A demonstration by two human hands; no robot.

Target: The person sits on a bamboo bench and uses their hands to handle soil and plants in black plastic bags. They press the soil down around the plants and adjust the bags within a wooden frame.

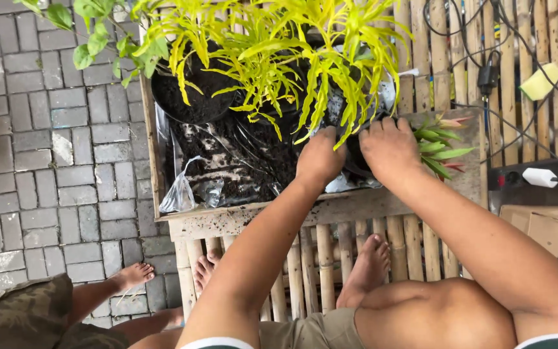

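Open soil-strewn plastic sheet left of black pot's lower rim gives passage; yellow-green foliage overhangs above, cables crowd far right of pot

Soft even daylight, faint shadows, bright glare on yellow leaves, sharp focus.

I see bare arms, the left hand and right hand ungloved, short sleeves edged white over dark green, khaki shorts, bare feet.
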